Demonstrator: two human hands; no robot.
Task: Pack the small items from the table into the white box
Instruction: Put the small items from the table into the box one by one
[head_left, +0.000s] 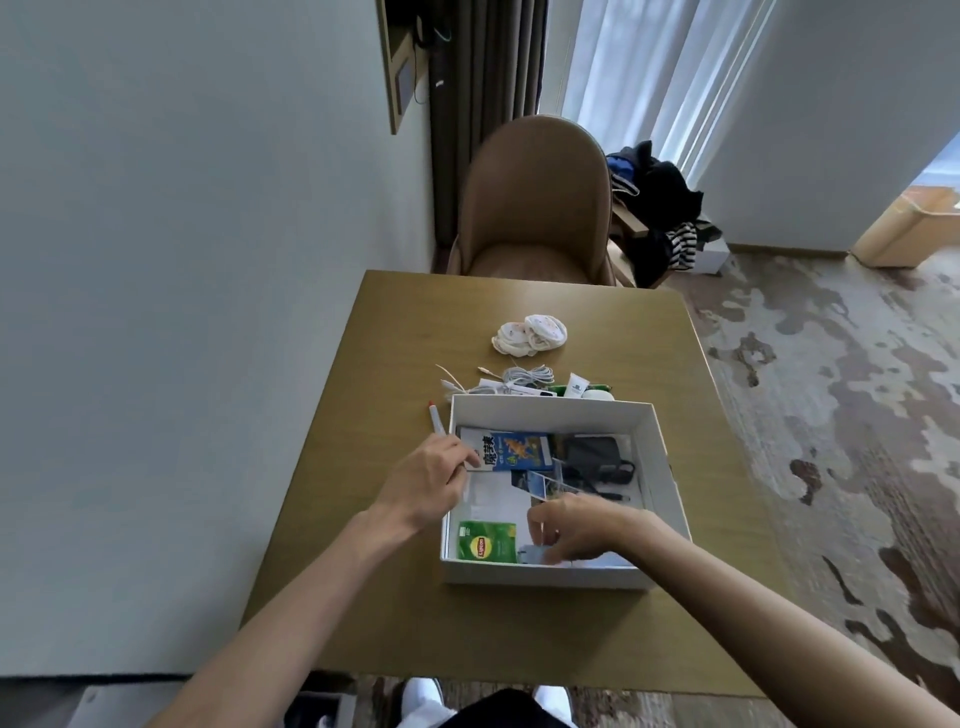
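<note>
The white box (662, 467) sits on the wooden table (384, 613), its far side toward the chair. Inside lie a blue packet (519, 452), a green tea sachet (485, 541), a black pouch with a strap (597, 457) and a clear card (550, 483). My left hand (431, 480) rests on the box's left wall, fingertips touching the blue packet. My right hand (576, 525) is inside the box near its front, fingers curled round a small pale blue item (535, 555). A pen (436, 420) lies just left of the box.
Beyond the box lie a coiled white cable (524, 375), a small white tube (576, 387), a green item and a pair of white mittens (530, 335). A brown chair (535, 208) stands at the table's far edge. The wall is on the left, patterned carpet on the right.
</note>
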